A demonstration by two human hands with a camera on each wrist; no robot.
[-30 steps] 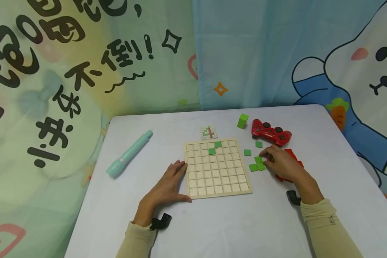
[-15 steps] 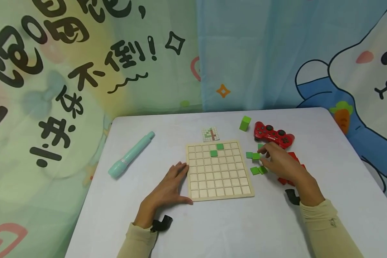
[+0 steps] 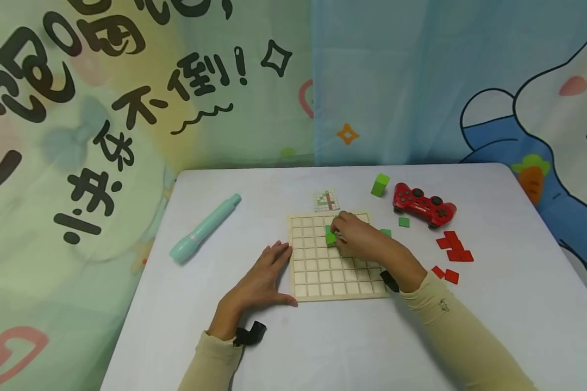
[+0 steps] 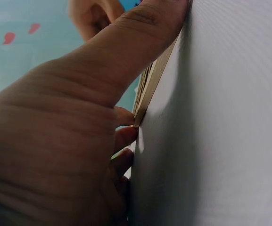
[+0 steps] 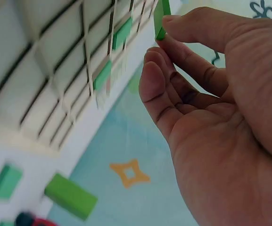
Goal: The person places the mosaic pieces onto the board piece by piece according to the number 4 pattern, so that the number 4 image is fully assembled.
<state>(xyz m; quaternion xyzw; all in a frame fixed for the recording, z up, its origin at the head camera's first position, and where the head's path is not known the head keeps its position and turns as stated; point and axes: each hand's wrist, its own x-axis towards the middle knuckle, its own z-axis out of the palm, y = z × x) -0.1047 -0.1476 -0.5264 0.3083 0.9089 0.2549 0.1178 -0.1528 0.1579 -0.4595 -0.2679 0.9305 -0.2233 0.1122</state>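
A wooden grid board (image 3: 323, 271) lies in the middle of the white table (image 3: 323, 336). My right hand (image 3: 337, 234) hovers over its upper rows and pinches a flat green tile (image 3: 330, 239) between thumb and fingertips. The right wrist view shows that tile (image 5: 160, 19) held edge-on above the grid (image 5: 41, 80), where two green tiles (image 5: 121, 34) sit in cells. My left hand (image 3: 269, 271) rests flat on the table, its fingers against the board's left edge (image 4: 151, 82). Its thumb (image 4: 140, 33) runs along the board's near side.
Loose green tiles (image 3: 404, 221) and several red tiles (image 3: 453, 247) lie right of the board. A red game controller (image 3: 423, 205), a green block (image 3: 380, 184) and a small pattern card (image 3: 326, 200) sit behind. A teal pen (image 3: 204, 228) lies at the left.
My right hand picked a green tile from the pile at the right and carried it left over the board. The left hand stayed at the board's edge.
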